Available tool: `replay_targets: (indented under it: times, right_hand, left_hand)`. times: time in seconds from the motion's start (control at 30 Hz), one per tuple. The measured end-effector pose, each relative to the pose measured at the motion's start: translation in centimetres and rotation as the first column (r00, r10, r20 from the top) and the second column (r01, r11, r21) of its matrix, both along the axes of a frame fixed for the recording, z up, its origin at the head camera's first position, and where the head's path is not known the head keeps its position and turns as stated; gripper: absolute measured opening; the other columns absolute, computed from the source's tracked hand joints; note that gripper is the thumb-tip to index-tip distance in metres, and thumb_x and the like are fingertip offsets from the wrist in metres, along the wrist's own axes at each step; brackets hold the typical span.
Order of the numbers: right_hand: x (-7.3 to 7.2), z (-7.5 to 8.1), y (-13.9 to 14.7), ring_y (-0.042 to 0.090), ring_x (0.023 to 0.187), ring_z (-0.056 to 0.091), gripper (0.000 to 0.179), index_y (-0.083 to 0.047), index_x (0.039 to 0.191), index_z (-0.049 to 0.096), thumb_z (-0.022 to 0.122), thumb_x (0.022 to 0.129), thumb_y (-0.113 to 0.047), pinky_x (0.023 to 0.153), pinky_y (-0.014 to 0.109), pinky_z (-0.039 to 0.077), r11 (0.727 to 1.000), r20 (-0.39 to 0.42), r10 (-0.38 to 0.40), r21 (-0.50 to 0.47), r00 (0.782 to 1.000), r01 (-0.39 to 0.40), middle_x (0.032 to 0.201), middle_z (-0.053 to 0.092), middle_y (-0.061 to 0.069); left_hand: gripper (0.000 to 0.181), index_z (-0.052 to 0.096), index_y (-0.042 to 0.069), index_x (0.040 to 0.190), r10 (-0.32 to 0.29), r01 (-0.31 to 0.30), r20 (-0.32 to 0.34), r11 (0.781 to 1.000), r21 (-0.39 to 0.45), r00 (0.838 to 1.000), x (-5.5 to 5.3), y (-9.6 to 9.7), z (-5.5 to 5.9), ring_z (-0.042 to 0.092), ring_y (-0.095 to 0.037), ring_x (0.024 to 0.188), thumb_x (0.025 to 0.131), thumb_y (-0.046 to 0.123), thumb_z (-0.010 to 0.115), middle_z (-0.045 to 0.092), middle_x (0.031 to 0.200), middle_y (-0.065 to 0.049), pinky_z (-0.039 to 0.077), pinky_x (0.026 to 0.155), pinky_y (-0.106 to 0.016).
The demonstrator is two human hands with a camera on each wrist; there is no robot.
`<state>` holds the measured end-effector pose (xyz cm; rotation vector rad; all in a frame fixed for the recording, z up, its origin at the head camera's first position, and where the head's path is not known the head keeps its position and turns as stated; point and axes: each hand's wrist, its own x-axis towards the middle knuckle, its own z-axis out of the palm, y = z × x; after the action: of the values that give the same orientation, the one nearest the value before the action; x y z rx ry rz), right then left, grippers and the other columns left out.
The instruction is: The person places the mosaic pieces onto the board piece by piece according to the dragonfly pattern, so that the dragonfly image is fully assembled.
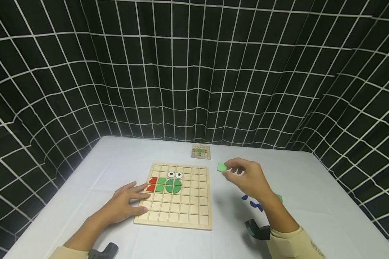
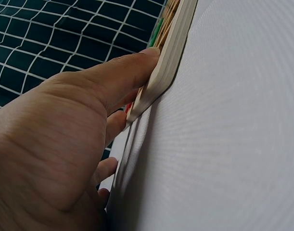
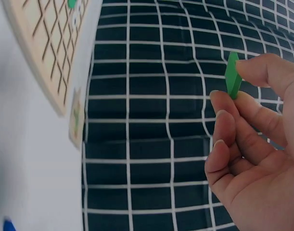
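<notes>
Green sq. tile (image 1: 221, 167) is up in the air just off the board's far R corner, pinched betw. thumb & fingertips of the R hand (image 1: 244, 176). Wooden grid board (image 1: 181, 209) lies flat on the table (image 1: 324, 187), left of that hand; L hand (image 1: 124, 202) isn't gripping anything, fingers loosely spread, tips resting on the board's L edge (thumb nearest the near L corner). On the board, from its L edge inward: two red pcs (image 1: 152, 181), two green squares (image 1: 161, 181), then a green round shape (image 1: 177, 182), w/ two white eye discs (image 1: 171, 175) just beyond it, toward the far edge. Small pattern card (image 1: 201, 151) sits past the board's far edge, close to the table's far edge. Off the board's R edge, well apart: a few blue pcs (image 1: 253, 204), & another green pc (image 1: 280, 198) partly hidden by the R forearm. Tan sleeves (image 1: 286, 244) on both arms; black curtain (image 1: 194, 72) w/ white grid lines stands behind the table's far edge.
</notes>
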<state>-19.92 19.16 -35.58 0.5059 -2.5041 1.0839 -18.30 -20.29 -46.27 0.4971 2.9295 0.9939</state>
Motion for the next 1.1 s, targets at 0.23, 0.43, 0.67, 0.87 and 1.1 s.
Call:
replay_targets:
  times: [0.23,0.43,0.67,0.87,1.1]
  right_hand:
    - [-1.2,-0.9,-2.8,0.023,0.075,0.056,0.015,-0.009,0.092,0.074,0.077,0.078,-0.010,0.061,0.035,0.047,0.998,0.043,0.057,-0.012,0.997,-0.056,0.080,0.065,-0.004]
    - [-2.1,-2.3,-4.9,0.017,0.069,0.053,0.013,-0.011,0.089,0.073,0.078,0.077,-0.012,0.055,0.031,0.047,0.996,0.113,0.085,-0.026,0.990,-0.083,0.075,0.062,-0.006]
    - [-3.0,-4.1,-6.6,0.014,0.068,0.055,0.014,-0.009,0.090,0.073,0.078,0.077,-0.010,0.057,0.030,0.048,0.991,0.123,0.127,-0.046,0.984,-0.122,0.075,0.063,-0.007]
    - [-4.1,-5.5,-7.8,0.014,0.072,0.056,0.016,-0.008,0.093,0.073,0.076,0.079,-0.013,0.060,0.031,0.049,0.990,0.168,0.140,-0.052,0.976,-0.134,0.076,0.063,-0.006]
    - [-5.0,-6.8,-8.1,0.013,0.075,0.057,0.016,-0.007,0.095,0.072,0.076,0.080,-0.014,0.063,0.031,0.050,0.989,0.209,0.146,-0.024,0.967,-0.144,0.081,0.065,-0.006]
  left_hand:
    - [0.050,0.073,0.025,0.114,0.009,-0.009,0.001,1.000,0.001,1.000,0.1,-0.2,-0.1,0.023,-0.040,0.139,0.073,0.051,0.078,0.048,0.144,0.003,0.014,0.103,-0.071]
    - [0.049,0.072,0.025,0.114,0.008,-0.008,0.001,1.000,0.011,1.000,0.0,-0.2,-0.3,0.022,-0.040,0.139,0.073,0.050,0.078,0.048,0.144,0.003,0.013,0.104,-0.070]
    - [0.050,0.072,0.027,0.114,0.001,-0.001,0.005,1.000,0.018,1.000,0.0,-0.2,-0.6,0.022,-0.039,0.140,0.072,0.054,0.077,0.047,0.144,0.003,0.011,0.105,-0.069]
    - [0.048,0.072,0.028,0.113,0.003,-0.003,0.002,1.000,0.025,1.000,0.0,-0.2,-0.6,0.022,-0.039,0.140,0.072,0.052,0.077,0.047,0.144,0.004,0.011,0.105,-0.069]
    - [0.047,0.072,0.029,0.113,0.009,-0.009,-0.004,1.000,0.022,1.000,-0.1,-0.3,-0.6,0.022,-0.038,0.140,0.072,0.052,0.078,0.047,0.144,0.005,0.012,0.104,-0.071]
